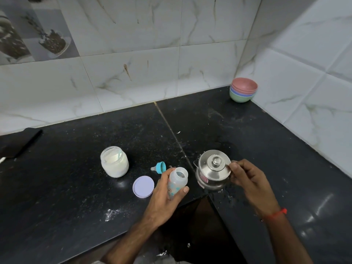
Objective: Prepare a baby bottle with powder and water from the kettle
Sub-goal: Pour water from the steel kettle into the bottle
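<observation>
Left hand has fingers and thumb curled round the uncapped baby bottle, held above the black counter. Right hand, fingers curled, grips the steel kettle at its handle side. Powder jar stands open, well left.

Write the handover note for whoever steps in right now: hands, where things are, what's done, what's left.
Left hand grips the open baby bottle, held just left of the kettle.
Right hand grips the kettle at its handle side; the kettle's lid is on and its spout points toward the bottle.
Powder jar stands open on the counter, its lilac lid lying to its right. The teal nipple cap lies on its side behind the bottle.
Done: bottle and jar opened. Whether powder is in the bottle cannot be told.
Left: pour water, fit nipple cap, close the jar.
</observation>
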Action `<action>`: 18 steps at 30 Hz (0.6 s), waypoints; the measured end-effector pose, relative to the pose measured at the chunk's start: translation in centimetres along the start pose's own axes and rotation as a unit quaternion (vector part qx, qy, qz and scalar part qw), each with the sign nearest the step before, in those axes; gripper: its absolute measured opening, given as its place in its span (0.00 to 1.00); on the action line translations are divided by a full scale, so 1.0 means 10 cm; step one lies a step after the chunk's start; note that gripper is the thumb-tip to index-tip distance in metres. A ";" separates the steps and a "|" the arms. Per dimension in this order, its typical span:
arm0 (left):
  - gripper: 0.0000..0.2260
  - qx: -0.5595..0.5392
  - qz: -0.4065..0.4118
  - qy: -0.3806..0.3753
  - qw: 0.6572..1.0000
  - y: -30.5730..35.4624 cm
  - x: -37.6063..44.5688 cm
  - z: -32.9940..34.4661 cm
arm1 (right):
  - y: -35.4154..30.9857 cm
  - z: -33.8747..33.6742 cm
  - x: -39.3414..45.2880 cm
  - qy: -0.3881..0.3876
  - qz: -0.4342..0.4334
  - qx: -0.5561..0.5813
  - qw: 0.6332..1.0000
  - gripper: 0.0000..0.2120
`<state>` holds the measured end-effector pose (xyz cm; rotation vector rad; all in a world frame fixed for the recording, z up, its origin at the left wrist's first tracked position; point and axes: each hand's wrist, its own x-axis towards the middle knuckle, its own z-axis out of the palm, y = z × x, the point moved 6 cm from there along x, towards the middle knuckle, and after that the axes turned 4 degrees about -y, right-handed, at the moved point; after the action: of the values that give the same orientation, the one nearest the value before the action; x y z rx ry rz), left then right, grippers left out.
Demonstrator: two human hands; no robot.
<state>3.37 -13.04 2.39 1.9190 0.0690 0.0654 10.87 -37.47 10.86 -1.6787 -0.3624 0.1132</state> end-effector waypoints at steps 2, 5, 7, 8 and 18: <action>0.24 -0.001 0.007 -0.001 1.000 0.03 -0.01 0.01 | -0.13 0.04 -0.04 -0.028 -0.017 -0.050 0.998 0.22; 0.24 0.000 0.016 0.004 1.000 0.04 -0.03 0.00 | -0.30 0.13 -0.10 -0.051 -0.033 -0.106 0.993 0.24; 0.24 -0.002 0.018 0.004 1.000 0.05 -0.05 0.00 | -0.36 0.18 -0.11 -0.063 -0.032 -0.130 0.989 0.18; 0.25 -0.001 0.020 0.005 1.000 0.05 -0.06 0.00 | -0.39 0.20 -0.12 -0.069 -0.031 -0.141 0.987 0.16; 0.27 0.010 0.027 -0.010 1.000 0.02 -0.11 -0.01 | -0.63 0.33 -0.06 -0.091 -0.071 -0.282 0.952 0.18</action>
<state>2.22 -13.11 2.60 1.9412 0.0044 0.0816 8.27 -33.86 16.51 -2.2055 -0.7028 0.0583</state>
